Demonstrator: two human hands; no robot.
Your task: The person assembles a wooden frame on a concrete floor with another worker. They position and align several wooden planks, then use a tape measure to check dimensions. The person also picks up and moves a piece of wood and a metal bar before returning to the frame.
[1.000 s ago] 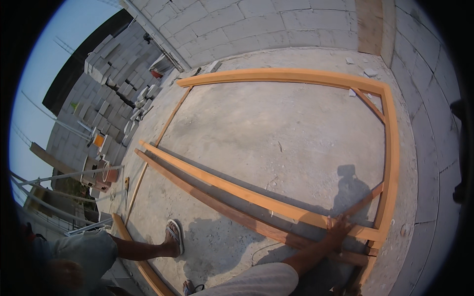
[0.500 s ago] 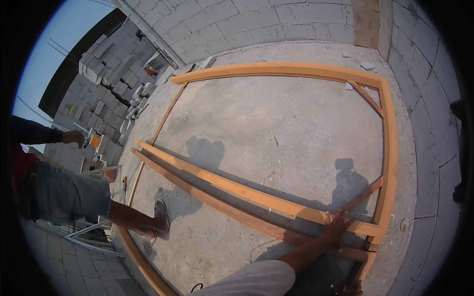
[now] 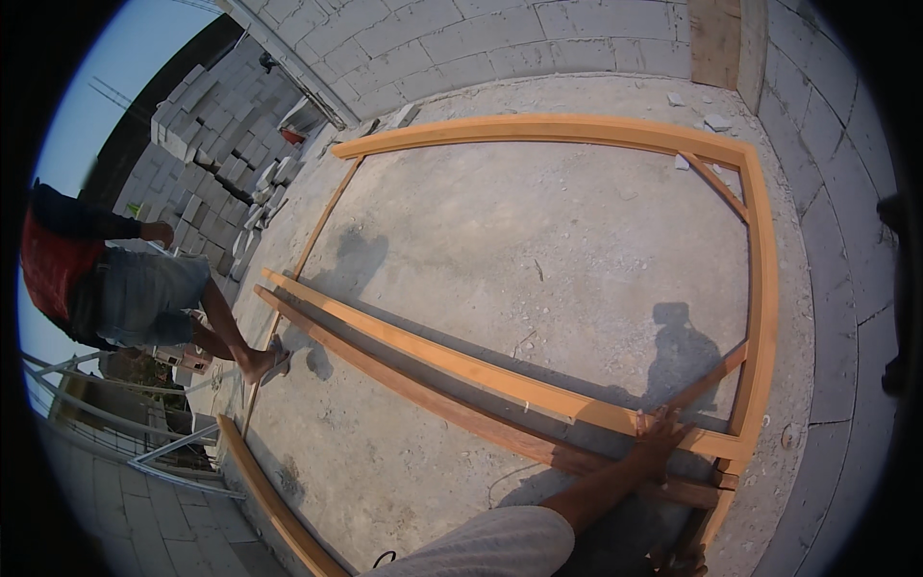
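My left hand (image 3: 658,444) lies across an orange-painted wooden beam (image 3: 500,383), close to its right end, with its fingers spread over the top. That end meets the side rail of a large orange wooden frame (image 3: 760,288) flat on the concrete. Alongside the beam, on the near side, runs a reddish-brown timber (image 3: 452,412), passing under my left forearm. A short brown brace (image 3: 707,378) slants from near my left hand to the side rail. In deep shadow at the lower edge, my right hand (image 3: 679,560) is beside the frame's near corner; its fingers are too dark to read.
A co-worker (image 3: 144,279) in shorts and sandals is at the left, one foot by a thin wooden strip (image 3: 322,221). Another orange beam (image 3: 279,500) lies at lower left. Grey block walls (image 3: 461,48) border the floor; stacked blocks (image 3: 207,144) stand outside.
The co-worker has stepped back to the left, and their shadow has shifted left with them. My left hand stays on the beam, and the frame has not visibly moved.
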